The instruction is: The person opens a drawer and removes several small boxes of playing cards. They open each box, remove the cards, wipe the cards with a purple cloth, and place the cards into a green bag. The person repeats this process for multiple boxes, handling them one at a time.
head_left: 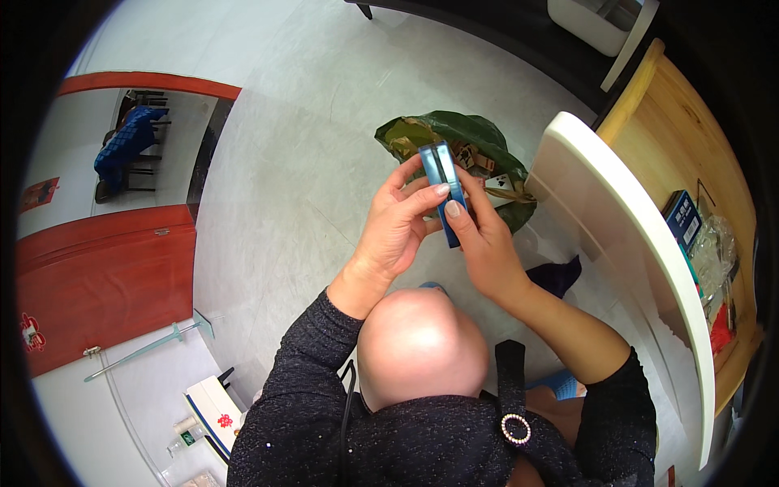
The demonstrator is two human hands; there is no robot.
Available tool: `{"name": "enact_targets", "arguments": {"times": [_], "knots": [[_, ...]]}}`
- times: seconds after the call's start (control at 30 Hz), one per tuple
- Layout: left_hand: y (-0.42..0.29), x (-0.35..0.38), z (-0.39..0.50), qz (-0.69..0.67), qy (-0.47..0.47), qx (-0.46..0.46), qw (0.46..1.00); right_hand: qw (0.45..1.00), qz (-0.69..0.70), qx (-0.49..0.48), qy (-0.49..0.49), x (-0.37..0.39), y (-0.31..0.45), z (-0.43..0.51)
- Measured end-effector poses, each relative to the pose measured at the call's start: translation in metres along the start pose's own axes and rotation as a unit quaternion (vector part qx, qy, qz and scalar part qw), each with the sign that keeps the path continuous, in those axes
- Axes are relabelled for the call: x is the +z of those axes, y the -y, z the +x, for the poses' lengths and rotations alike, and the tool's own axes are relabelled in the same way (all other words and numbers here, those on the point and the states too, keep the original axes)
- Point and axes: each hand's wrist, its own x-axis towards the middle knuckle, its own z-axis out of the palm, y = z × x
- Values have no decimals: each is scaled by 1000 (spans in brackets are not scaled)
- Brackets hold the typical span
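Both of my hands hold a small blue box (439,182), long and narrow, tilted slightly, with a dark line along its top face. My left hand (401,219) grips its left side, thumb on the face. On its right side is my right hand (484,234), its thumb near the lower part. Beneath and beyond the hands, a dark green plastic bag (468,125) stands open on the floor. Playing cards (500,182) and small pieces of card or paper lie inside it, partly hidden by my fingers.
On the right a white curved board edge (633,201) rises beside a wooden tray or drawer (675,122) holding a dark blue box (683,220) and clear plastic wrap (715,249). A dark cloth-like thing (555,275) lies on the floor. A red door (115,274) is at left.
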Motion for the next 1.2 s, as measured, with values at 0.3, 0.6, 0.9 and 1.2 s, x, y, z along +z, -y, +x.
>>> {"name": "enact_targets", "arguments": {"times": [0.3, 0.6, 0.9, 1.2], "knots": [[2, 3, -5, 18, 9, 11, 1000, 980, -150, -127, -17, -8, -18, -2], [5, 4, -6, 54, -5, 12, 998, 983, -157, -95, -17, -4, -16, -4], [14, -1, -1, 72, -16, 16, 997, 985, -164, -48, 8, -9, -13, -7], [18, -3, 0, 75, -44, 3, 996, 990, -140, 19, 29, -12, -14, -7]]}}
